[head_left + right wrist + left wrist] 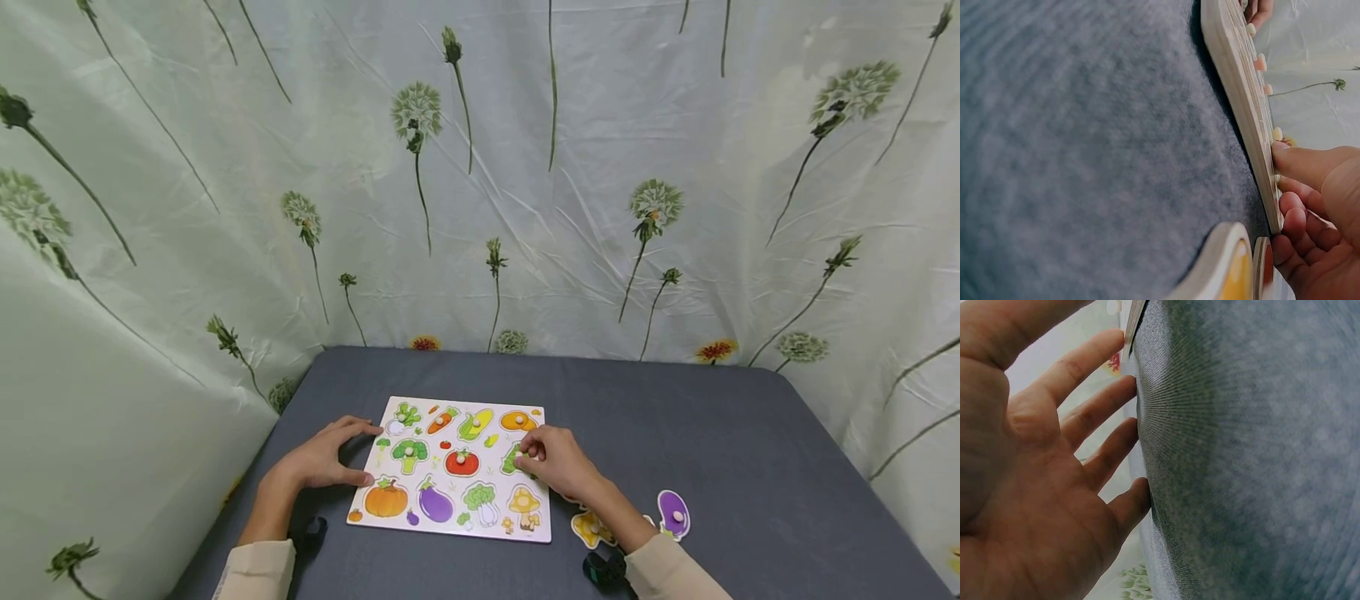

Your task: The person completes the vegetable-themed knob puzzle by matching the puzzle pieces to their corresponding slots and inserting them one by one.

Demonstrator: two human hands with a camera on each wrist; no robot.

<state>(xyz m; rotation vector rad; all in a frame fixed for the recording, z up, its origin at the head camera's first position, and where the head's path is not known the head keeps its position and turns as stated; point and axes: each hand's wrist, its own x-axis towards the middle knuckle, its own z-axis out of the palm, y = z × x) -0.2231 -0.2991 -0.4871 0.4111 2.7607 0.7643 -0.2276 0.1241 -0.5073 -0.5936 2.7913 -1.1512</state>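
Observation:
A wooden vegetable puzzle board [435, 479] lies flat on the table. My left hand [326, 454] is at its left edge with fingers and thumb spread; in the left wrist view the fingers [1107, 394] are fairly straight, the index tip right at the board's side. Over the right end of the middle row, my right hand [558, 458] pinches the knob of a green vegetable piece [510, 460], partly covered by the fingers. Knobbed pieces sit in the upper rows, among them a tomato [461, 463] and a broccoli [408, 455]. The bottom row shows pictures without knobs, including an eggplant [435, 504].
Right of the board lie loose pieces: a yellow one [588, 528] and a purple eggplant piece [675, 515], with others partly hidden by the right forearm. A dark table [675, 425] carries everything. A flower-printed curtain [525, 208] hangs behind and at the sides.

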